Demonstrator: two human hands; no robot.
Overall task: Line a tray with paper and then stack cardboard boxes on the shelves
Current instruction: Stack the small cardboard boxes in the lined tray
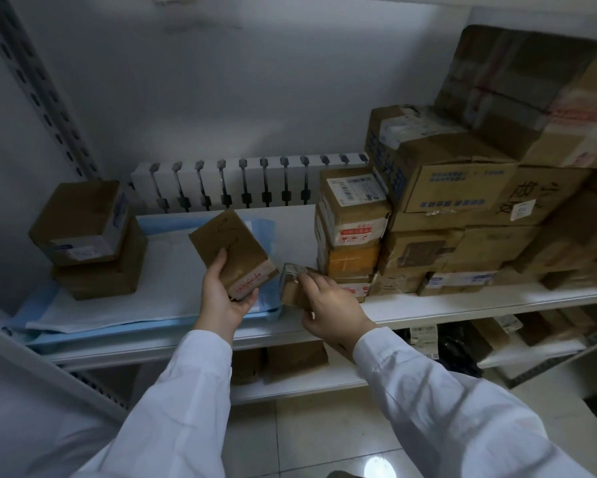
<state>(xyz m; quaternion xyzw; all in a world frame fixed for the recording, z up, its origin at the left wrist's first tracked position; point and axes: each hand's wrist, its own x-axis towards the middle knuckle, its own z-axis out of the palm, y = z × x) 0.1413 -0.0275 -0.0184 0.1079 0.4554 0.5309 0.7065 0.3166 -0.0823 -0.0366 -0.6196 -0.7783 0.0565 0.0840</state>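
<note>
A light blue tray [83, 339] lined with white paper [93, 313] lies on the left of the white shelf [462, 305]. Two brown cardboard boxes [90, 239] stand stacked at the tray's left end. My left hand [223, 294] holds a brown box with a red-printed label [231, 251] tilted above the tray's right part. My right hand [331, 310] grips a smaller taped box [293, 284] at the tray's right edge, close to the foot of a tall box stack [352, 229].
Many cardboard boxes [480, 208] are piled on the shelf's right half, reaching up to a large one [531, 94]. A white radiator [242, 182] stands behind the shelf. A lower shelf [290, 381] holds more boxes. A perforated upright [31, 88] rises at the left.
</note>
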